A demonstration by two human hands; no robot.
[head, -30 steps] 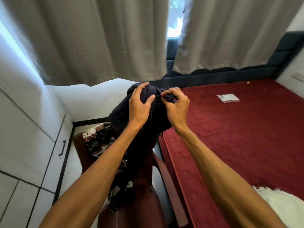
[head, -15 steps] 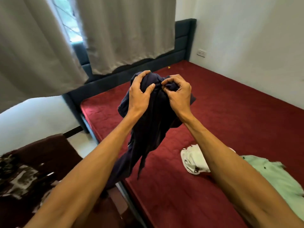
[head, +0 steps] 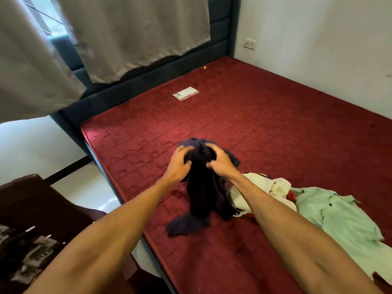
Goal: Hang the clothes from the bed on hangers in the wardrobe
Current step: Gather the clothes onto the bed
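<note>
The dark navy garment (head: pixel 201 194) hangs bunched above the near side of the red mattress (head: pixel 275 124), its lower end trailing on the quilting. The left hand (head: pixel 179 164) and right hand (head: pixel 219 162) each hold a grip closed on its top, probably feeling for the collar or shoulders that a hanger needs. Just beside it lie a cream garment (head: pixel 273 185) and a mint-green shirt (head: pixel 339 217), not yet hung.

Matt quilted mattress (head: pixel 254 128) (dark cloth garment (head: pixel 201 194))
</note>
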